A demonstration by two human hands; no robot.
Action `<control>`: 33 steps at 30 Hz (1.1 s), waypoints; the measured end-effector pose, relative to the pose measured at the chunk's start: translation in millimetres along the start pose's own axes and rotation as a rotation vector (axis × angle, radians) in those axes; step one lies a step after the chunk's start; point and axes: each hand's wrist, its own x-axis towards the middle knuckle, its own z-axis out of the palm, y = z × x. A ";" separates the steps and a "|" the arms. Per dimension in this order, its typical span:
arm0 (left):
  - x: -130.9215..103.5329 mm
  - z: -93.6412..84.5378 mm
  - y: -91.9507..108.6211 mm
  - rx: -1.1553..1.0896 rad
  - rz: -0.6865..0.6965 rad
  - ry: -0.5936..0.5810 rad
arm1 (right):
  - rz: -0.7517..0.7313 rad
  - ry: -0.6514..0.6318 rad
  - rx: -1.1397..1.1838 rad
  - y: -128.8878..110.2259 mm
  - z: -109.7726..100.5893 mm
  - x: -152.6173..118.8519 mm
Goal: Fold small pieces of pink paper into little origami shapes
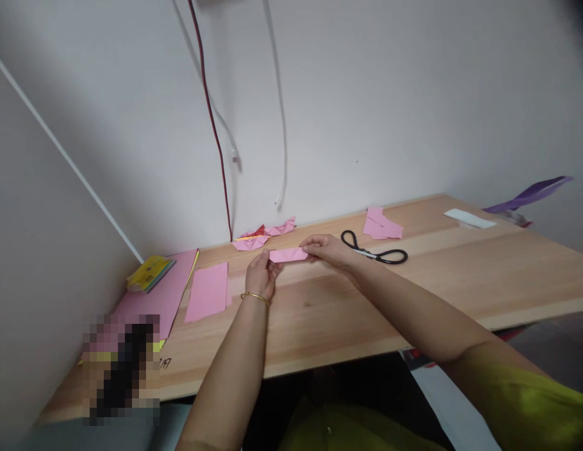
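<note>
A narrow folded strip of pink paper [288,255] with diagonal creases is stretched between my two hands, over the wooden table. Its left end is pinched by my left hand [263,274], thumb on top and fingers curled beneath. At the other end, my right hand [327,249] grips it between thumb and fingers. Just behind the strip lie folded pink paper pieces [253,242], with some red and yellow among them. Black-handled scissors [373,255] rest beside my right hand, their blades partly hidden by it.
Left of my hands lie pink rectangular sheets [207,293]. Farther left, a yellow packet [149,274] sits on a larger pink stack [173,313]. Pink scraps [382,224] and a white strip [469,218] lie at the right. A red cable [211,113] hangs down the wall behind the table [319,326].
</note>
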 end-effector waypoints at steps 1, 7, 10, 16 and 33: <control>0.4 -0.2 -0.7 0.015 0.009 0.010 | -0.004 0.017 -0.008 -0.7 -0.1 -0.3; 0.7 0.5 -3.3 0.078 0.036 0.032 | -0.039 0.064 -0.035 -2.4 -0.2 -0.8; 0.5 1.0 -3.8 0.071 -0.021 0.046 | -0.040 0.073 -0.059 1.6 -1.3 1.3; 2.9 0.2 -6.1 0.133 0.003 0.060 | -0.159 0.171 -0.267 11.8 -10.5 8.8; -0.9 5.9 -12.3 0.182 0.025 0.015 | -0.581 -0.047 -0.929 -8.9 12.1 3.0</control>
